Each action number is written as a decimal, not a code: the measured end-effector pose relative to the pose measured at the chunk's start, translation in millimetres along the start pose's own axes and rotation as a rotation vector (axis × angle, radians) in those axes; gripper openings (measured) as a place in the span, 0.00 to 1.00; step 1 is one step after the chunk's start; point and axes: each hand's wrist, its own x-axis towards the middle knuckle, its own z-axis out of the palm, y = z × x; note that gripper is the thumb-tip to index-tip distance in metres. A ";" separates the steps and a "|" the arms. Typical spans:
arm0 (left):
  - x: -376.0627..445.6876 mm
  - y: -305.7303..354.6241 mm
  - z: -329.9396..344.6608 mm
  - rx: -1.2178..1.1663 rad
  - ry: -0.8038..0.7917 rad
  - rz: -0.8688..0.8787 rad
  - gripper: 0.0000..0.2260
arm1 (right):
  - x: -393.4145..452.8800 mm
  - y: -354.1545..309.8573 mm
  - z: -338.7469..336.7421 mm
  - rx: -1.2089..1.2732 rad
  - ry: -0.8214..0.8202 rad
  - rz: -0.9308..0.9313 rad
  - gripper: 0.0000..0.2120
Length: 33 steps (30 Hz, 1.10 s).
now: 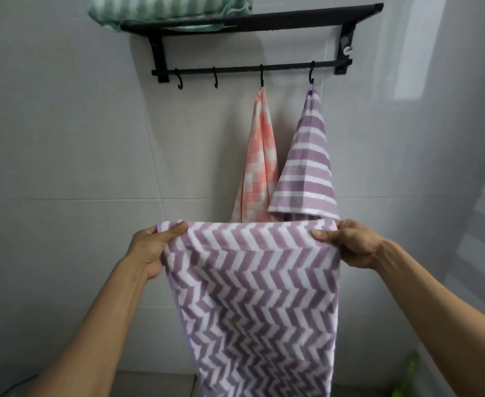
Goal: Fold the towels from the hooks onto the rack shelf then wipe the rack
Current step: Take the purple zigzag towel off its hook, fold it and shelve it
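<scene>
Two towels are left on the hooks, the pink checked towel on the third hook and the purple striped towel on the fourth, hanging side by side and touching lower down. The person has the purple zigzag towel stretched out in front of them at about chest height, below the rack. The left hand pinches the top left corner with the thumb on the near face and the fingers curled behind, and the right hand does the same at the top right corner. Both grips look firm, with the top edge pulled fairly taut between them.

From where I'm standing, the risk is the long tail. It hangs way down and out of view at the bottom, so I can't tell if it's clear of whatever is down there. If it drags, you get a dirty towel on the shelf. Folding in mid-air with only corner pinches is also fiddly: let one corner slip while bringing the hands together and the whole thing swings lopsided.

The other issue is the shelf. A green striped towel already sits up there at the left end, with one bit drooping over the front bar. Shove the next one in carelessly and it probably knocks that one off. The hanging towels are right behind the held one too, so a big swing could unhook one.
</scene>
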 end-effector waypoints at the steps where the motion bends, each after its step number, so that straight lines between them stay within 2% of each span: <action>1: 1.7 3.8 -1.3 -0.030 -0.001 0.019 0.10 | 0.9 -3.7 -1.4 0.037 0.024 -0.032 0.18; 3: 1.3 5.4 -8.3 -0.047 -0.125 -0.038 0.13 | 1.0 -10.3 -4.2 0.084 0.022 -0.040 0.21; 5: -3.9 -3.6 -15.5 -0.028 -0.239 -0.150 0.16 | -0.6 -10.9 -3.5 -0.002 -0.012 0.000 0.22; 8: -4.6 -12.1 -21.6 0.005 -0.180 -0.161 0.18 | 0.3 -3.4 -4.0 -0.070 0.069 0.010 0.30; 10: -3.4 -7.9 -22.0 0.000 -0.094 -0.130 0.16 | 3.0 -2.5 -4.7 -0.034 0.158 -0.028 0.32; 12: 0.7 0.0 -21.2 -0.018 -0.014 -0.094 0.12 | 7.3 -7.5 -5.2 -0.010 0.225 -0.055 0.30; 15: 4.8 10.0 -15.0 -0.014 0.046 -0.058 0.17 | 14.1 -14.7 -0.1 0.080 0.310 -0.112 0.28; 19: 4.6 12.7 -3.0 -0.001 0.093 -0.103 0.09 | 8.1 -12.1 14.7 -0.059 0.230 -0.006 0.12; 21: 4.4 12.3 -4.2 0.016 0.045 -0.125 0.09 | 11.7 -9.5 12.5 -0.060 0.252 -0.036 0.15; 23: 6.6 13.6 -9.6 0.024 -0.012 -0.103 0.05 | 16.4 -10.4 7.4 -0.002 0.338 -0.090 0.16; 27: 13.0 24.0 -13.6 0.087 0.070 -0.068 0.01 | 18.4 -20.9 3.1 -0.045 0.347 -0.091 0.08; 29: 17.6 30.8 -10.3 0.084 0.119 -0.072 0.03 | 17.2 -33.7 4.6 -0.101 0.380 -0.110 0.04; 31: 21.2 37.1 -5.8 0.091 0.155 -0.056 0.08 | 17.5 -45.7 6.4 -0.171 0.408 -0.119 0.04; 33: 22.6 42.9 -0.5 0.048 0.171 -0.011 0.24 | 17.7 -56.0 8.3 -0.191 0.417 -0.148 0.04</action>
